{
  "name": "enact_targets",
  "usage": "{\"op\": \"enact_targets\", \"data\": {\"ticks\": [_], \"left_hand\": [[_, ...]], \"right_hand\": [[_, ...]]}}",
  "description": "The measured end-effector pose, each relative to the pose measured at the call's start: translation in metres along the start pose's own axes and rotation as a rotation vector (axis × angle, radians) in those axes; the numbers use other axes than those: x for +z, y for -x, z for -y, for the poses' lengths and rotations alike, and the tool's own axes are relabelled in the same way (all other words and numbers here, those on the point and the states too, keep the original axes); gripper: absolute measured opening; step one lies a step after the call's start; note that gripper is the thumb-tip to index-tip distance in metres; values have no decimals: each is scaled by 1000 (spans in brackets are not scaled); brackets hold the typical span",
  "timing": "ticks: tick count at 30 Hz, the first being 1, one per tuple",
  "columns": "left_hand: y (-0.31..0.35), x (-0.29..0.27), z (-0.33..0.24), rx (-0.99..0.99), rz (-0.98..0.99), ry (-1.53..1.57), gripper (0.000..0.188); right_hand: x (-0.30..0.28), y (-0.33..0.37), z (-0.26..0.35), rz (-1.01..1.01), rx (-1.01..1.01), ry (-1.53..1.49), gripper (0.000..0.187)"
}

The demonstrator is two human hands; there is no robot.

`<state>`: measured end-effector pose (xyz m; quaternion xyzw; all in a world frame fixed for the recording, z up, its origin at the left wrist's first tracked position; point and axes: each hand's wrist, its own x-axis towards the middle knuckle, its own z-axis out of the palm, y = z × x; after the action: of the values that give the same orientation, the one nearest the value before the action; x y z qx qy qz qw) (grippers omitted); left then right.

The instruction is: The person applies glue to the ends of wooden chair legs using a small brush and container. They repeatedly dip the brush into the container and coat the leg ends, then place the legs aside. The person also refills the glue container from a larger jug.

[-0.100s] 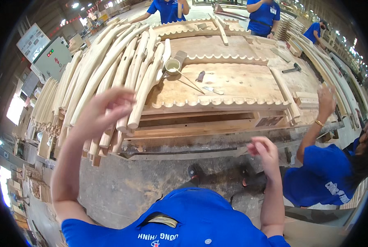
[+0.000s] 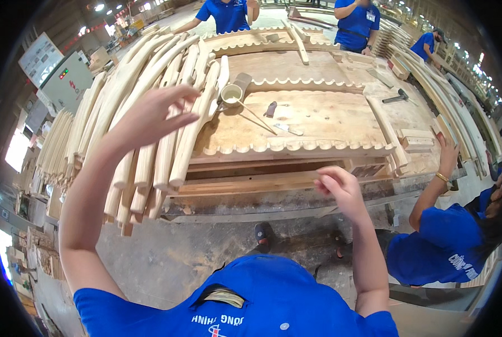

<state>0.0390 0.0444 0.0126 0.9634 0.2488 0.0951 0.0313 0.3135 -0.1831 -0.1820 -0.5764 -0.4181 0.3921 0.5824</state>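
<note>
My left hand [image 2: 155, 117] hovers over a pile of pale, curved wooden pieces [image 2: 186, 143], its thumb spread from its bent fingers and nothing between them. Above the near edge of the workbench, my right hand [image 2: 343, 192] hangs with fingers curled in and no object showing in it. In front of both hands lies a wooden jig with a scalloped strip [image 2: 296, 147]. A cup [image 2: 225, 96] with a thin stick [image 2: 260, 118] leaning from it stands beside the pile. Near it are a small dark piece [image 2: 271, 109] and a putty knife [image 2: 287, 130].
A co-worker in a blue shirt [image 2: 441, 238] reaches onto the bench at my right. A hammer [image 2: 395, 97] and a wooden block [image 2: 417, 140] rest there. Other people stand across the bench. A grey electrical cabinet [image 2: 65, 84] is at far left.
My left hand has shifted a little right and farther over the pile. My right hand has moved left and up, toward the bench. The co-worker's hand at the right has lowered slightly.
</note>
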Motion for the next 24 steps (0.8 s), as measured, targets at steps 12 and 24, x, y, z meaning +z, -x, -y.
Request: {"op": "enact_targets", "data": {"ticks": [12,24], "left_hand": [[-310,142,181,49,295,-288,55],[-357,209,204,-136,475,61,76]], "right_hand": [[53,-233,-49,25,-174,817,33],[65,-304,-94,76,-120,977,16]]}}
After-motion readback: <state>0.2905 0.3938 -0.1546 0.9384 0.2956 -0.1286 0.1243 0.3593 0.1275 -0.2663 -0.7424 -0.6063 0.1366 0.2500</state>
